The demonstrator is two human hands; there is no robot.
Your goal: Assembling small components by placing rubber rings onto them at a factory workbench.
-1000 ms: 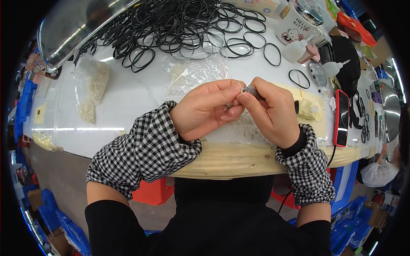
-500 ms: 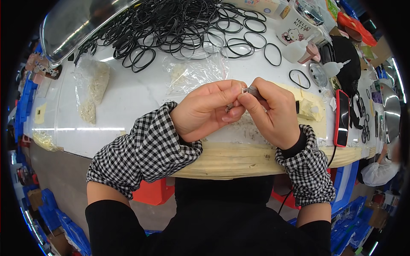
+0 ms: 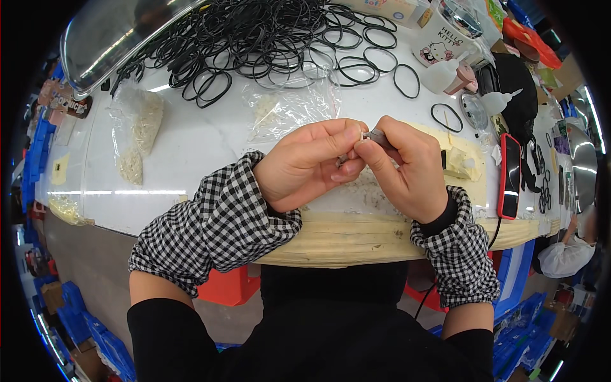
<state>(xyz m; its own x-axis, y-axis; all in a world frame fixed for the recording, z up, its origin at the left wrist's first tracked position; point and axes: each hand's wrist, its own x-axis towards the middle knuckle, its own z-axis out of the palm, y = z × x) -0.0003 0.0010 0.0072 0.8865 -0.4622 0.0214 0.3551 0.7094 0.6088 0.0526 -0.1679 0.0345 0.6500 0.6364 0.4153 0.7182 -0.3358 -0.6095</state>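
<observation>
My left hand (image 3: 309,159) pinches a small whitish piece (image 3: 363,135) between thumb and forefinger, its other fingers curled below. Something dark and small shows by those curled fingers, too hidden to name. Close against it, my right hand (image 3: 410,169) is closed on a small grey flat tool (image 3: 378,136) whose tip meets the whitish piece; most of the tool is hidden by the fingers. Both hands meet above the near part of the white table. Just beyond them lies a clear plastic bag (image 3: 296,111) with some pale bits in it.
A heap of black rubber rings (image 3: 254,44) covers the far side. At left stands a clear bag of pale pieces (image 3: 143,130). To the right are a mug (image 3: 439,41), squeeze bottles (image 3: 440,76) and a red-and-black device (image 3: 508,178). A wooden strip (image 3: 344,242) edges the table.
</observation>
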